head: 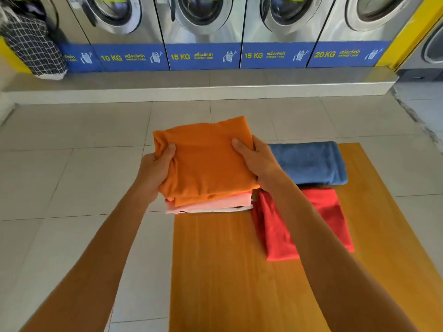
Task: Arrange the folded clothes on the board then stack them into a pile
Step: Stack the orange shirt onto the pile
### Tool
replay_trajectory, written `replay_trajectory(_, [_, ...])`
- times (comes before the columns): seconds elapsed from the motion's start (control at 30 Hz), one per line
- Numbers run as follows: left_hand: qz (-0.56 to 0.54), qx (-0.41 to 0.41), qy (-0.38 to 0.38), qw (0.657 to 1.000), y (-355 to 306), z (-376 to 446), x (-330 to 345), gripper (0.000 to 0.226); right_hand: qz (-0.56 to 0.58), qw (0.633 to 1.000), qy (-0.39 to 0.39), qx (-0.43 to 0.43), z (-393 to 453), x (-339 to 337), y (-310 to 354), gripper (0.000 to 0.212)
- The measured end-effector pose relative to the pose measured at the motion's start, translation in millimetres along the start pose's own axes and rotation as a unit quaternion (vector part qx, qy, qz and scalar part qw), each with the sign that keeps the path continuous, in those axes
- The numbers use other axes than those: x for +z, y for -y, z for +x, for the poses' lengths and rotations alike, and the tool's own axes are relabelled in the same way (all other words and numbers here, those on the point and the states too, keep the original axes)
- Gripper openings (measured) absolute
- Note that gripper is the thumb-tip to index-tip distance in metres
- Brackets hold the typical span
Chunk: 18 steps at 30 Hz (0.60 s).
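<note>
A folded orange garment (206,161) is held over the far left corner of the wooden board (220,264). My left hand (157,170) grips its left edge and my right hand (254,159) grips its right edge, thumbs on top. Directly beneath it a folded pink garment (215,203) lies on a thin white one (230,209); whether the orange one rests on them I cannot tell. A folded blue towel (309,162) lies at the board's far right. In front of the towel lies a folded red garment (321,219), partly hidden by my right forearm.
The board lies on a pale tiled floor (72,178). A row of steel washing machines (203,32) on a raised step runs along the back. A black checked laundry bag (31,44) sits at the far left.
</note>
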State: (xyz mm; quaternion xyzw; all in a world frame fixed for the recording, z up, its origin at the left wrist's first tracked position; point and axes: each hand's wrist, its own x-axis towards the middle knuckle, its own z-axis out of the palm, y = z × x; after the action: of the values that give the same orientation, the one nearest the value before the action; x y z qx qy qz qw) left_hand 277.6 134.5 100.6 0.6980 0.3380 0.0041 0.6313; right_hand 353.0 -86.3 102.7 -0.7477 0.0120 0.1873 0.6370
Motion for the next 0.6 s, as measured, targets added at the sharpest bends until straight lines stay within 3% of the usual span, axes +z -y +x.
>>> replay_trajectory(0.1, [0.076, -0.031, -0.015, 0.996, 6.0, 50.6, 15.0, 0.067, -0.117, 0.993, -0.024, 0.007, 46.3, 4.4, -25.6, 0.028])
replay_trajectory(0.17, [0.168, -0.066, -0.007, 0.984, 29.6, 69.7, 21.5, 0.067, -0.195, 0.979, -0.039, 0.034, 58.1, 6.1, -53.5, 0.041])
replay_trajectory(0.27, [0.206, -0.076, -0.025, 0.975, 63.5, 79.1, 31.5, 0.062, -0.172, 0.982, -0.063, 0.057, 59.7, 5.0, -76.7, 0.052])
replay_trajectory(0.47, [0.238, -0.044, -0.07, 0.968, 74.9, 78.8, 30.8, 0.063, -0.161, 0.982, -0.09, 0.038, 45.6, -2.7, -81.3, 0.033])
replay_trajectory(0.6, [0.239, 0.051, -0.191, 0.951, 89.8, 37.5, 13.8, 0.056, -0.181, 0.947, -0.263, 0.007, 8.6, -49.7, -88.5, 0.018])
